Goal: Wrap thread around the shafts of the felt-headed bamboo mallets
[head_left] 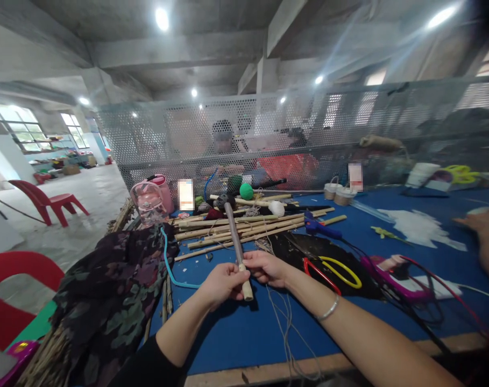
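Note:
A stick (234, 235), grey along most of its length with a pale bamboo-like lower end, points away from me over the table. My left hand (225, 284) is closed round its pale end, thumb on top. At the joint between the grey and pale parts, the fingers of my right hand (268, 267) pinch the stick. Thin grey cord (286, 322) hangs in loose loops from beneath my right hand to the table's front edge; whether the fingers also grip it is hidden. Several bamboo sticks (244, 231) lie just beyond my hands.
Scissors (341, 272) with red and yellow handles rest on black cloth at right. Near them are a blue glue gun (320, 226) and a purple power strip (401, 279). Dark patterned cloth (119, 290) covers the left side. Another person's hand (484, 231) is far right; a perforated screen (179, 134) stands behind.

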The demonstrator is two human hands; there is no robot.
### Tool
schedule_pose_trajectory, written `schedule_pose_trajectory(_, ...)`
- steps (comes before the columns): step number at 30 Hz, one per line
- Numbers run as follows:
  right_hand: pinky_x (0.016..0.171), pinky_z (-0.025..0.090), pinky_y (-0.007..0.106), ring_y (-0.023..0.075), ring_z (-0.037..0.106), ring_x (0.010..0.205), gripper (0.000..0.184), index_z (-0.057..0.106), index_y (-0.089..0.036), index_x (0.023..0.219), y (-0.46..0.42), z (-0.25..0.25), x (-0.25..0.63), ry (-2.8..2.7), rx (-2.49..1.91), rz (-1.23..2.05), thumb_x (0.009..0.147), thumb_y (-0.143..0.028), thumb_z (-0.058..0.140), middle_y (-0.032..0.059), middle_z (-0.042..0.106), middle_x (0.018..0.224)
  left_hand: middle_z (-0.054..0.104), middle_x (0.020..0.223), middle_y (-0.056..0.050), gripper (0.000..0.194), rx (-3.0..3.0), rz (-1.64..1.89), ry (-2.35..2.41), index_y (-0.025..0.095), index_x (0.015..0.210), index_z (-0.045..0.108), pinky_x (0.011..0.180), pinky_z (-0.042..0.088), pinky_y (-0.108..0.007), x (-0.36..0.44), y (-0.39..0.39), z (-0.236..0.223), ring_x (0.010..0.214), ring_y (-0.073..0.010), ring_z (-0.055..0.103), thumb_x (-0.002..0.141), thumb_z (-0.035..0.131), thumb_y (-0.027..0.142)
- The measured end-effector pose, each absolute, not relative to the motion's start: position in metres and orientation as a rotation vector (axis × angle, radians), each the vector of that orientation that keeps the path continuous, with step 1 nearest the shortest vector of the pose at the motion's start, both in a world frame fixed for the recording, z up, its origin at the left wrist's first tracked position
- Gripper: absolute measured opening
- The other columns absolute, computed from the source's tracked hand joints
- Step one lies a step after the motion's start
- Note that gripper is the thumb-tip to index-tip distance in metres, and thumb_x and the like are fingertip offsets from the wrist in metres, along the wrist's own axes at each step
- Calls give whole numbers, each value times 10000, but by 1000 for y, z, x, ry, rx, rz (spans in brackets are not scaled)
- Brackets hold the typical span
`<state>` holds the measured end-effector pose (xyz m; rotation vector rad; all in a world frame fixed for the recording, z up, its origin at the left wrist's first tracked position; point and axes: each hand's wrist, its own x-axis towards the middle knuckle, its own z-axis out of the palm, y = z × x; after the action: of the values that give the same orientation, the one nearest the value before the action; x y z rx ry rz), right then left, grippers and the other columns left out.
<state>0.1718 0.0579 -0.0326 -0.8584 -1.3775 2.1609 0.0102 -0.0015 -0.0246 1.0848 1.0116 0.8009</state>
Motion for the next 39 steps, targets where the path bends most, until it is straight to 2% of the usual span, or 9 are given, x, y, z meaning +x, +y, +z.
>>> schedule_pose_trajectory(5,339,39,158,5,134,358,310,495,-156,808,54,-29,169,-1357,-852,2183,679,-348,702,-110,333,474,565,619,-6,381,1007,717,893,118,783,570,477,432,-181,13,-5,-16,497,-70,521,637,695,448)
schedule_pose_trajectory(11,326,42,161,5,134,357,374,429,-174,745,49,-31,161,-1353,-916,2041,648,-387,721,-117,322,466,570,563,-7,429,1123,719,1078,137,677,506,423,388,-175,10,-5,-24,436,-67,495,607,700,513)
schedule_pose_trajectory(15,340,49,146,4,150,365,346,440,-172,778,50,-28,166,-1308,-868,2140,669,-353,713,-118,303,472,559,597,-1,379,1080,769,993,117,718,547,488,423,-180,11,-6,-22,492,-66,515,606,730,431)
schedule_pose_trajectory(20,341,48,143,-1,142,361,323,431,-169,754,49,-27,167,-1285,-806,2151,687,-340,698,-116,306,476,580,661,-19,270,958,763,874,110,789,587,483,424,-169,13,-8,-17,523,-69,528,663,669,335)
schedule_pose_trajectory(24,330,35,155,0,138,349,341,438,-169,743,48,-32,160,-1331,-872,2070,662,-369,702,-115,329,467,555,595,-1,353,997,738,1030,127,750,554,438,398,-173,13,-6,-23,481,-75,509,664,667,450)
schedule_pose_trajectory(27,328,31,161,0,138,343,343,447,-167,740,48,-33,159,-1335,-889,2042,658,-382,701,-113,346,466,526,532,14,448,1049,748,1151,126,669,522,422,368,-173,13,-5,-24,423,-53,453,592,711,525)
schedule_pose_trajectory(31,335,32,154,-2,143,340,319,468,-161,772,48,-26,166,-1319,-824,2163,672,-351,704,-117,347,455,569,596,-6,409,1029,747,983,106,759,586,443,383,-166,12,-8,-18,480,-67,515,616,725,464)
schedule_pose_trajectory(35,327,38,159,-3,180,331,311,476,-152,758,47,-24,168,-1371,-814,2121,688,-373,683,-78,454,476,630,700,-56,364,924,702,847,117,886,591,450,424,-186,10,-9,-15,580,-130,609,674,690,395)
schedule_pose_trajectory(39,314,33,165,4,129,324,336,451,-171,733,47,-30,162,-1337,-865,2029,663,-392,693,-117,351,431,572,606,-12,363,989,751,1017,124,814,571,414,397,-177,10,-7,-20,478,-92,542,674,685,439)
